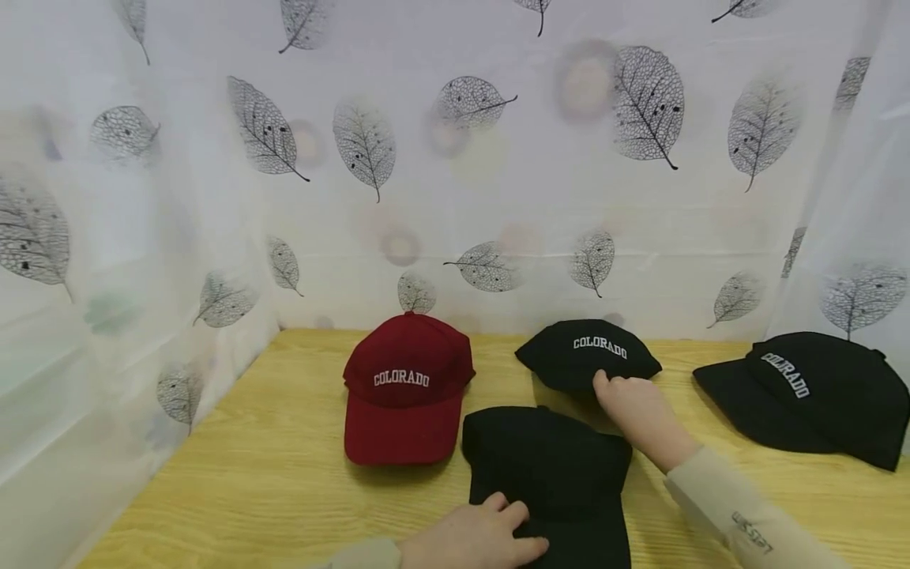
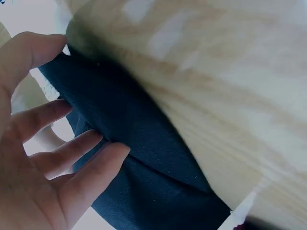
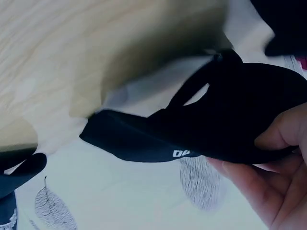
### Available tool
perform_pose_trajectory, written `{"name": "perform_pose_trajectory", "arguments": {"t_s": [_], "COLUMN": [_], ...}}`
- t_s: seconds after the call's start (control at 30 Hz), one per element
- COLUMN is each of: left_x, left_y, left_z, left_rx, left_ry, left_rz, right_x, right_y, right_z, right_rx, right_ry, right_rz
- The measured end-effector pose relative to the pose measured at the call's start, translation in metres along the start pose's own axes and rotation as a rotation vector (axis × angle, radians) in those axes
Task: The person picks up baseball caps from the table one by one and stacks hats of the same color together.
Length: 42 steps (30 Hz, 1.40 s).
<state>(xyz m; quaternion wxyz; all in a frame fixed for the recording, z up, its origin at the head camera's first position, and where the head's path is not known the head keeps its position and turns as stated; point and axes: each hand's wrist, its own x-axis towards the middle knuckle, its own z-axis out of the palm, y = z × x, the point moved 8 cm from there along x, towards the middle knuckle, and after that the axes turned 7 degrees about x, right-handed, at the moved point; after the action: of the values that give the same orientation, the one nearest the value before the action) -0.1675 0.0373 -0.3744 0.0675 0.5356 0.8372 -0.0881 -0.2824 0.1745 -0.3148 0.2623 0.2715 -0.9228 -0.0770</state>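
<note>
My right hand (image 1: 643, 415) pinches the brim of a black baseball cap (image 1: 558, 359) with white COLORADO lettering, near the back of the table. In the right wrist view the thumb lies on one face of that cap's brim and the fingers on the other; the cap's back strap opening shows. My left hand (image 1: 472, 533) touches the brim of a second black cap (image 1: 550, 466), closer to me. Its fingers are spread and fairly straight along the dark fabric (image 2: 144, 124) in the left wrist view. No lettering shows on this nearer cap.
A red COLORADO cap (image 1: 405, 431) sits to the left, brim toward me. At the far right lies another black COLORADO cap (image 1: 825, 403), its brim pointing left. A leaf-patterned curtain (image 1: 426, 197) hangs behind the wood-grain table (image 1: 270, 466) and along its left side.
</note>
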Motion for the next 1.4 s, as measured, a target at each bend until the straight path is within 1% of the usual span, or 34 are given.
{"name": "perform_pose_trajectory", "arguments": {"t_s": [0.07,0.13,0.2,0.23,0.3,0.37,0.5,0.63,0.77,0.93,1.2,1.27,1.4], "left_x": [0.003,0.007,0.009,0.010,0.014,0.021,0.035,0.046,0.057,0.068,0.078,0.080,0.082], "left_y": [-0.003,-0.007,-0.012,-0.014,-0.021,-0.029,-0.049,-0.066,-0.078,-0.085,-0.090,-0.090,-0.090], "left_z": [-0.001,-0.005,-0.011,-0.014,-0.018,-0.019,-0.018,-0.018,-0.020,-0.021,-0.020,-0.019,-0.018], "left_rx": [0.003,0.014,0.038,0.047,0.060,0.069,0.059,0.012,-0.066,-0.111,-0.150,-0.158,-0.167], "left_ry": [0.000,0.019,0.062,0.089,0.137,0.170,0.175,0.174,0.166,0.160,0.184,0.185,0.177], "left_rz": [-0.013,-0.030,-0.048,-0.062,-0.088,-0.110,-0.166,-0.225,-0.265,-0.291,-0.306,-0.308,-0.324], "right_x": [-0.003,-0.007,-0.009,-0.011,-0.013,-0.016,-0.018,-0.016,-0.015,-0.015,-0.015,-0.015,-0.013], "right_y": [0.009,0.016,0.021,0.023,0.026,0.029,0.035,0.039,0.040,0.041,0.038,0.035,0.024], "right_z": [-0.008,-0.018,-0.027,-0.032,-0.041,-0.048,-0.059,-0.065,-0.074,-0.084,-0.083,-0.084,-0.086], "right_rx": [0.025,0.042,0.051,0.052,0.064,0.084,0.140,0.205,0.237,0.254,0.271,0.263,0.230], "right_ry": [-0.004,0.024,0.059,0.089,0.134,0.178,0.263,0.290,0.308,0.331,0.297,0.300,0.318], "right_rz": [0.039,0.069,0.095,0.102,0.128,0.154,0.208,0.276,0.314,0.320,0.328,0.317,0.256]}}
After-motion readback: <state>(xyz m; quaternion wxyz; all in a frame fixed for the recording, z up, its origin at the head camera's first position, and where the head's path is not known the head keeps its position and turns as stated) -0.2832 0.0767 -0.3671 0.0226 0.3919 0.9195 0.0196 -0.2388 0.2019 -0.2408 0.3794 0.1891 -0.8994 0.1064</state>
